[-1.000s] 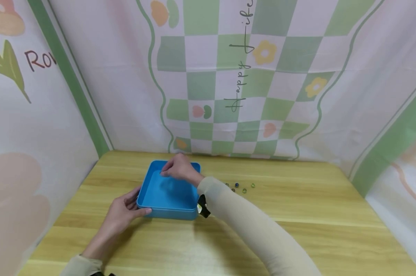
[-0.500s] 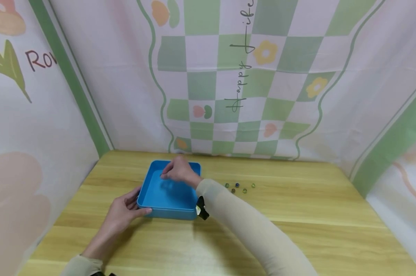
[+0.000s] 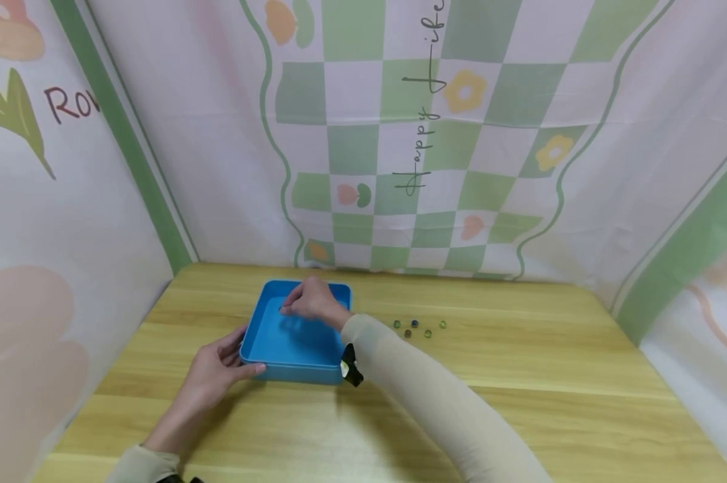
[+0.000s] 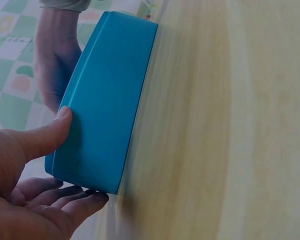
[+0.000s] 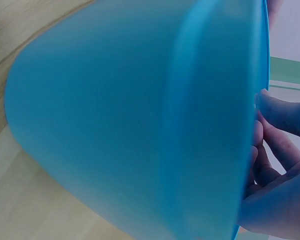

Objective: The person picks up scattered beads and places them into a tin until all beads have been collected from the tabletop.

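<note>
A blue square plastic box (image 3: 294,373), open at the top, sits left of centre on the wooden table. My left hand (image 3: 211,372) grips its near left corner. In the left wrist view, the thumb (image 4: 62,117) lies along the box's front wall and the fingers (image 4: 65,205) curl under the side. Over the inside of the box is my right hand (image 3: 312,300), thumb and fingertips pinched together and pointing down. A small marble barely shows between them, mostly hidden. In the right wrist view the blue box wall (image 5: 115,110) covers most of the scene, with the right hand (image 5: 280,155) behind its rim.
Several small glass marbles, among them a blue marble (image 3: 414,323) and a green marble (image 3: 428,333), lie on the table right of the box. A patterned cloth (image 3: 400,168) hangs behind the table (image 3: 520,362).
My right hand has sunk slightly inside the box, and the right forearm has shifted a little left, uncovering more of a green marble. The left hand and the box stay put.
</note>
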`<state>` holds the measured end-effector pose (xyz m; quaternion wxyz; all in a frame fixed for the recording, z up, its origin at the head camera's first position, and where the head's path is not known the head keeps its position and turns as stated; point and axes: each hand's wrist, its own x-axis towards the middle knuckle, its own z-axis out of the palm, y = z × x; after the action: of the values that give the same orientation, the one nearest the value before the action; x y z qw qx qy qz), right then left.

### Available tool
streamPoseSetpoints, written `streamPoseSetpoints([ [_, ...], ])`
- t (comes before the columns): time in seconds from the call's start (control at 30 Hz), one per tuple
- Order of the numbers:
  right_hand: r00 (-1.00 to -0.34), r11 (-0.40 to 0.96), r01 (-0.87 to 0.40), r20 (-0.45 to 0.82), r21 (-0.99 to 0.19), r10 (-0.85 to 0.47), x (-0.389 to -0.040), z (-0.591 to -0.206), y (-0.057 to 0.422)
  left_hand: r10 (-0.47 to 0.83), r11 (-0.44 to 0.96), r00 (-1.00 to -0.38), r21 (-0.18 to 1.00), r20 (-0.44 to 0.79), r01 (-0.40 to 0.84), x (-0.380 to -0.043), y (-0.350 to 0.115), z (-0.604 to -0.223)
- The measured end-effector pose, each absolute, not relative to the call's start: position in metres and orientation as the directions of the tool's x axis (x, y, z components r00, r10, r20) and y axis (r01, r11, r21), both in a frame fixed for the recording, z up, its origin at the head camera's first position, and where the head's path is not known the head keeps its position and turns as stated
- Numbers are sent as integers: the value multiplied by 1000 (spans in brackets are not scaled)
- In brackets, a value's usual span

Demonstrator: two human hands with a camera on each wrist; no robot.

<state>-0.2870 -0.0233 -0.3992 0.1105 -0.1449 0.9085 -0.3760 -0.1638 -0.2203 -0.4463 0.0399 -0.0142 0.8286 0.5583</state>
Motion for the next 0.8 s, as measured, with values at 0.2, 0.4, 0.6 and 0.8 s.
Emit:
streamPoseSetpoints([
  [0.2,-936,679,-188,-79,-710,-343,-287,-404,-23,21,379,-996,922,-88,-74,-164,-219,-446],
  [0.4,-940,699,-186,-82,-691,-332,-286,-405,-24,13,386,-995,918,-99,-86,-164,-221,-446],
  [0.6,-937,646,-224,-22,-730,-349,-283,-397,-13,26,392,-996,917,-88,-70,-164,-220,-446],
  [0.8,-912,524,-292,69,-800,-403,-270,-386,7,28,394,-996,917,-81,-64,-163,-221,-446],
])
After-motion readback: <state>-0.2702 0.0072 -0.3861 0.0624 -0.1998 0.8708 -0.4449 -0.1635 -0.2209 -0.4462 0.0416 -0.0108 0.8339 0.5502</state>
